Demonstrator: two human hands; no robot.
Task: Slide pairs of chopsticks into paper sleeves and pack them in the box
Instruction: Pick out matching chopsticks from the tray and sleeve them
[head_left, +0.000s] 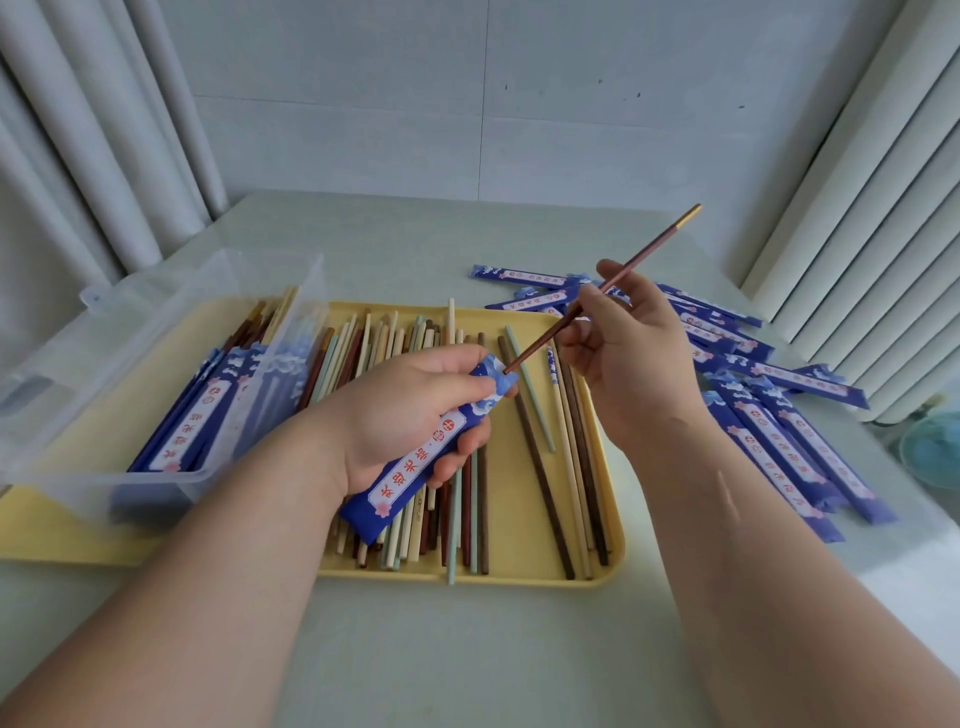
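Holding a blue paper sleeve (415, 470) in my left hand (400, 415), fingers (470, 441) curled round it, I pinch a brown chopstick (615, 281) in my right hand (636, 358). Its tip sits at the sleeve's open end, above the yellow tray (610, 519) of loose chopsticks (467, 519). The clear box (130, 358) of filled sleeves rests on the tray's left part. More sleeves (779, 415) lie on the tabletop (467, 649) to the right.

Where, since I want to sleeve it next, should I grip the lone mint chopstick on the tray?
Probably pinch the mint chopstick near its near end, from above. It lies flat on the tray, and that end has bare tray around it, while the held brown chopstick crosses over its far part.
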